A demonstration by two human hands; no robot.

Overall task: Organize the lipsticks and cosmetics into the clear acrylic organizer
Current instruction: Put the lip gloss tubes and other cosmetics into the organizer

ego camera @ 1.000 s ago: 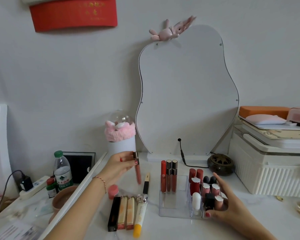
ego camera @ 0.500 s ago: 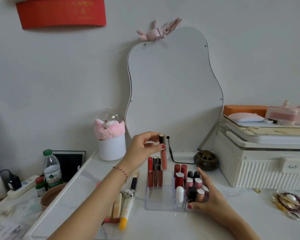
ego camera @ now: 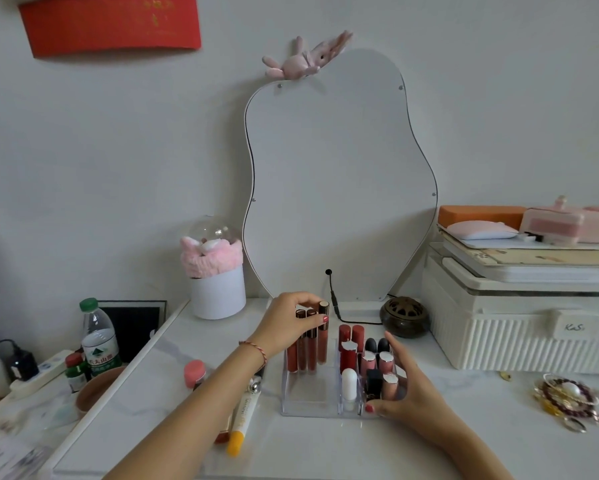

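From the head camera I see my left hand (ego camera: 287, 323) pinching the gold cap of a tall rosy-brown lip gloss tube (ego camera: 322, 336), which stands upright in the rear left compartment of the clear acrylic organizer (ego camera: 308, 398) on the white marble tabletop (ego camera: 325, 445), just beside three other dark-capped gloss tubes (ego camera: 303, 341). My right hand (ego camera: 407, 396) rests against the organizer's right front corner, fingers loosely curved around its wall, beside short pink and red lipsticks (ego camera: 367, 358). A yellow-tipped white pen-shaped tube (ego camera: 242, 417) lies left of the organizer.
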